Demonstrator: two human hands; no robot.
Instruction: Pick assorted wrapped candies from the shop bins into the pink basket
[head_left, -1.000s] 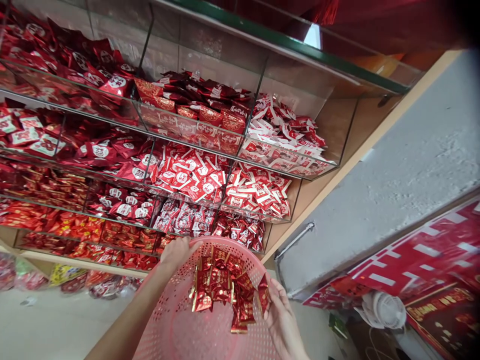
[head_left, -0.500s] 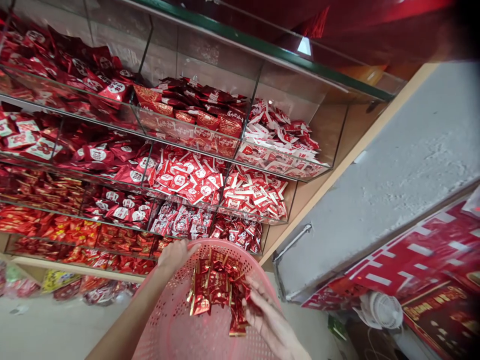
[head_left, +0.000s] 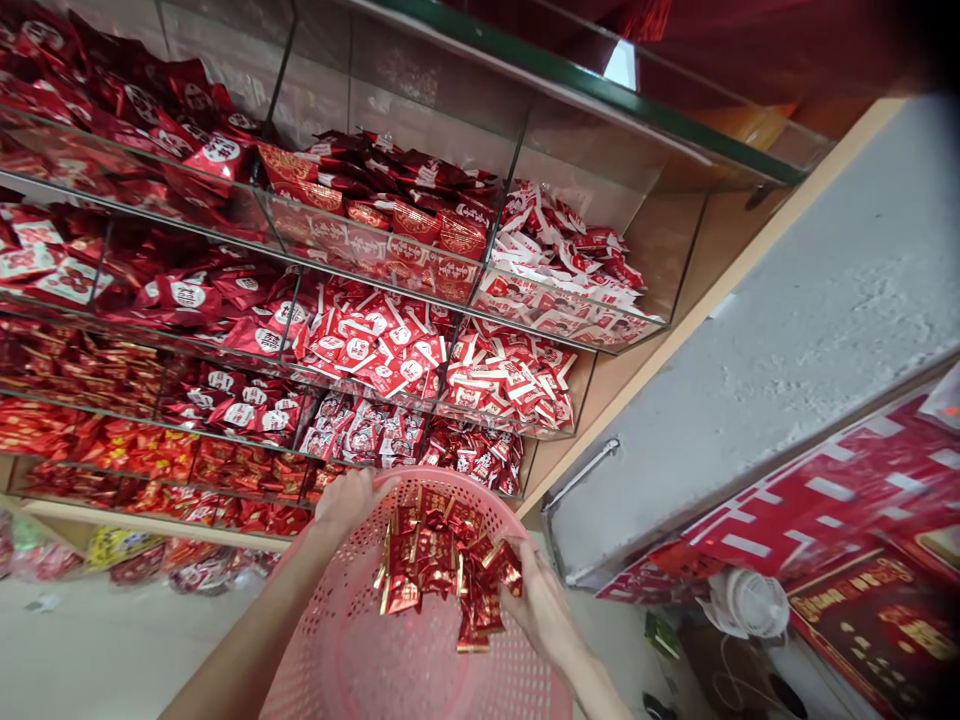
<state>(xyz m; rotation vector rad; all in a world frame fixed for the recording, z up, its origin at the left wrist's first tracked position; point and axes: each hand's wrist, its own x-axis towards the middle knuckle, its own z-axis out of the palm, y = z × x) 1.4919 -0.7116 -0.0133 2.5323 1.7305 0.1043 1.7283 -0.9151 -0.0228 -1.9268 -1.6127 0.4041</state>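
The pink perforated plastic basket (head_left: 322, 640) is in front of me, tilted so I look into it. My left hand (head_left: 349, 500) is closed round its far left rim. A pile of small red-and-gold wrapped candies (head_left: 427, 550) lies inside, against the far wall. At the right of the pile my right hand (head_left: 544, 600) is closed on a red-and-gold wrapped candy (head_left: 508, 567), its thumb on the near side and its fingers partly hidden behind. More candies of the same kind touch it just to the left.
Glass-fronted shelf bins (head_left: 375, 240) full of red wrapped packets rise beyond the basket. A wooden side panel (head_left: 645, 370) and a grey wall (head_left: 787, 380) stand to the right. Bagged goods (head_left: 202, 570) lie under the shelf. A small white fan (head_left: 754, 603) is at lower right.
My right hand has moved up and slightly right, and its fingers have closed on a candy at the pile's edge. My left hand stays on the rim. The view has shifted slightly.
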